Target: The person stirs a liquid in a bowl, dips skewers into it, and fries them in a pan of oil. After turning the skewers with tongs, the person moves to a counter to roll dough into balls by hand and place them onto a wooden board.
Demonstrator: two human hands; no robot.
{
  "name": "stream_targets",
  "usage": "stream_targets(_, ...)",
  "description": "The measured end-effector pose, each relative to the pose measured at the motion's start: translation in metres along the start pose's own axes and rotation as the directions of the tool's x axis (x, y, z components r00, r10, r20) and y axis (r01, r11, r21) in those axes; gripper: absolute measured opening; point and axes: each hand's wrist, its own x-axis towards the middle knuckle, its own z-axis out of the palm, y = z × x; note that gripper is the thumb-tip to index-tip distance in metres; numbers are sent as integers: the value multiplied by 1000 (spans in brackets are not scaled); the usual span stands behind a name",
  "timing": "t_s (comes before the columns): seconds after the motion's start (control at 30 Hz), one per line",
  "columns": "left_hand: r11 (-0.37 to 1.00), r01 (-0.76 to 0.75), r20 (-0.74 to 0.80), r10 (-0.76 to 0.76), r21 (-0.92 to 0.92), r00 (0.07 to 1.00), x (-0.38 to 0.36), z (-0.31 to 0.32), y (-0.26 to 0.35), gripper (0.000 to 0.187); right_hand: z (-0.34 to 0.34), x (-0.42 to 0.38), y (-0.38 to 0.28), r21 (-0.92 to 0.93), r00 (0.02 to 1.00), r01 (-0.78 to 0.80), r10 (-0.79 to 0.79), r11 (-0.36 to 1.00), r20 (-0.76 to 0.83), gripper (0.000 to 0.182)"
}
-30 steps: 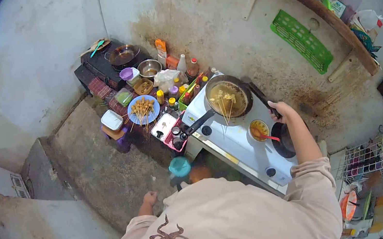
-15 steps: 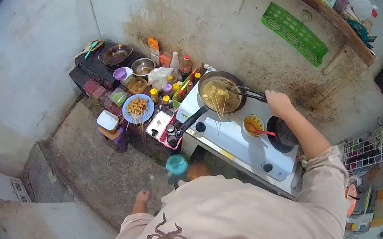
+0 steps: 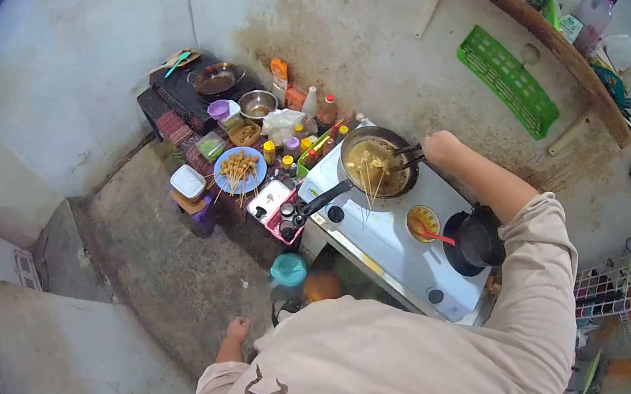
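Observation:
At the right side of the stove, my right hand [image 3: 442,148] is closed round the handle of dark tongs [image 3: 409,156]. The tongs' tips reach into a frying pan [image 3: 401,137] of oil, where several skewers [image 3: 369,181] lie with their sticks over the near rim. My left hand [image 3: 238,329] hangs low over the floor, its fingers curled and nothing seen in it. A bowl of sauce [image 3: 422,221] with a red spoon [image 3: 441,237] stands on the white stove [image 3: 386,239], beside a dark pan [image 3: 479,237].
Left of the stove are a blue plate [image 3: 223,162] of skewers, a pink basket [image 3: 294,235], yellow-capped bottles [image 3: 269,153], a metal bowl [image 3: 258,104] and a wok [image 3: 218,80]. A green rack [image 3: 505,82] hangs on the wall under a wooden shelf [image 3: 533,21].
The camera view has shifted, so the stove and wall things sit elsewhere in the frame. My right hand and the tongs are now nearer the pan, with the tips further in.

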Motion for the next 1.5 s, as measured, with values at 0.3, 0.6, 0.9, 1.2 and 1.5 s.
stream_targets(0.3,996,89,-49,-90,-15,995,-43,6,-36,31,5,-10,-5,47,990,49,-42,998,-137,12)
stream_targets(0.6,991,106,-32,-104,78,994,-52,3,3,35,26,-86,-11,508,931,-291,362,811,-46,22)
stream_targets(0.9,992,57,-16,-55,116,998,-36,9,11,32,29,-113,-12,838,821,-534,302,107,485,28)
stream_targets(1.2,994,32,-10,-31,102,999,-36,18,12,27,40,-95,-16,633,748,-565,-3,-529,664,21)
stream_targets(1.5,996,80,-16,-80,33,997,-32,18,-12,28,36,-69,-3,610,629,-745,17,-271,777,19)
